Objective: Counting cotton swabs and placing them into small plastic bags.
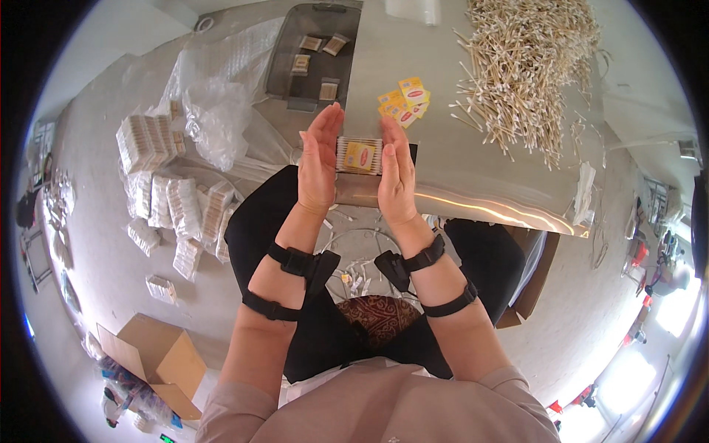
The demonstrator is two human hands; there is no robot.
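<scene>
A small flat bundle of cotton swabs (360, 164) lies at the near edge of the metal-topped table, with a yellow printed card (360, 153) on top of it. My left hand (320, 159) stands along its left side, fingers stretched out and palm turned inward. Along the right side my right hand (397, 173) mirrors it, fingers straight. The bundle sits between the two palms, which are against its sides or very close; how firmly they press cannot be seen. Just beyond lie several loose yellow cards (406, 101).
A big heap of loose swabs (528, 66) covers the table's far right. A grey plastic bin (277, 70) with several swab packs stands far left. Clear-wrapped packs (177, 207) are piled on the floor at left, near an opened cardboard box (159, 354).
</scene>
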